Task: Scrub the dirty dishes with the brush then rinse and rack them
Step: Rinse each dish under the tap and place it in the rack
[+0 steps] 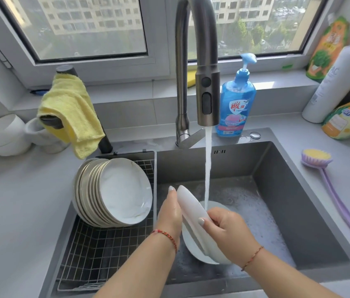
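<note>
**Rinsing a white plate under running water**

I am looking down at 2 hands over a grey sink [311, 190]. My left hand [170, 214] is lying flat along the back of a white plate [191, 209], fingers straight and together, fingertips reaching its top edge. My right hand [227, 229] is gripping the plate's front rim, fingers curled round it and thumb pressing its face. The plate is standing tilted on edge, just beside the stream from the faucet [207, 93]. 1 more white plate [199, 252] is lying beneath. In the wire rack [96, 254] on the left, about 7 plates [116, 190] are leaning together. 1 purple brush [328, 186] is lying on the counter [19, 201], well apart.
</note>
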